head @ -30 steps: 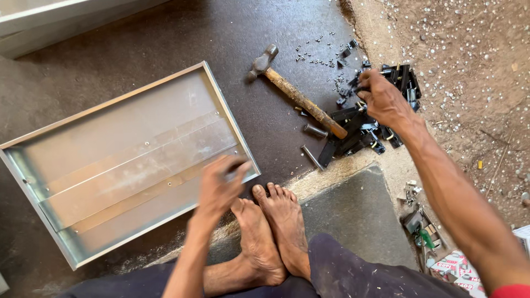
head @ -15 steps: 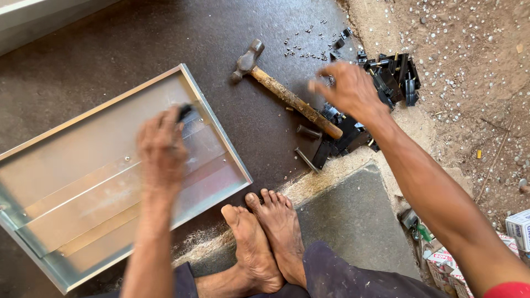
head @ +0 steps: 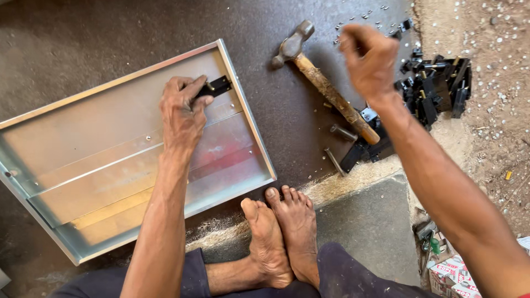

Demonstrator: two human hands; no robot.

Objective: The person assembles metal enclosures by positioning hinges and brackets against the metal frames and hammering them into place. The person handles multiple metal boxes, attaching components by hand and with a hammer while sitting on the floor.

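A shallow galvanised metal tray [head: 83,182] lies on the dark floor at the left. My left hand [head: 182,110] rests inside its far right corner and pinches a small black metal fitting [head: 216,86] against the tray's wall. My right hand [head: 369,58] hovers above the floor to the right, fingers curled shut; whether something small is in them I cannot tell. A wooden-handled hammer [head: 326,88] lies on the floor just left of and below that hand.
A heap of black metal fittings [head: 436,91] lies at the right by sandy ground. Loose small rivets [head: 364,15] are scattered at the top. Two metal punches [head: 339,146] lie near the hammer handle. My bare feet [head: 281,232] rest by a grey slab [head: 375,226]; small cartons [head: 447,270] sit bottom right.
My left hand has moved up and right across the tray with the black fitting to its far right corner. My right hand has lifted off the heap of fittings and drawn left, fingers closed.
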